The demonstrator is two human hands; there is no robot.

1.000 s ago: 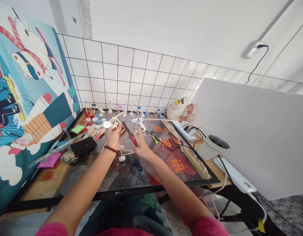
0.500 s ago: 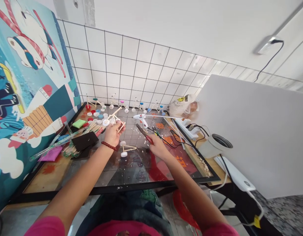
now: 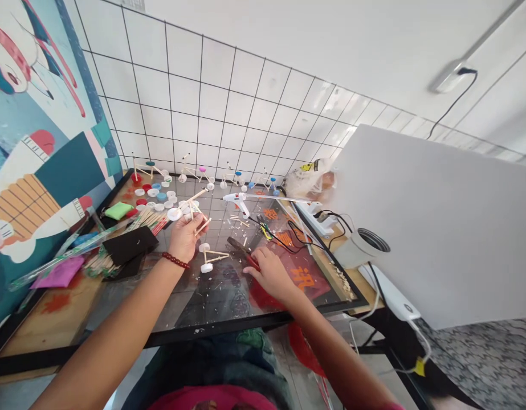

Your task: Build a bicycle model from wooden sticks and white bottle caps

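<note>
My left hand (image 3: 184, 236) is closed on a small stick model (image 3: 197, 198), made of pale wooden sticks with white bottle-cap wheels. Its fingers hide part of the joints. Low over the glass tabletop, my right hand (image 3: 271, 273) holds pliers (image 3: 239, 247) by their red handles, with the dark jaws pointing away to the left. Between the hands lies another stick frame (image 3: 215, 256), a narrow triangle with two white cap wheels. A white glue gun (image 3: 237, 204) rests beyond the pliers, a clear glue stick in its back.
Finished stick models (image 3: 194, 172) line the back edge. Loose bottle caps (image 3: 153, 193), stick bundles (image 3: 104, 261) and black sheets (image 3: 130, 245) lie left. Yellow-handled cutters (image 3: 265, 229), a black cable (image 3: 284, 247), a power strip (image 3: 316, 219) and a grey pot (image 3: 357, 249) are right.
The pliers have come down toward the tabletop and nearer to me in my right hand. My left hand still holds the stick model. The view has shifted slightly.
</note>
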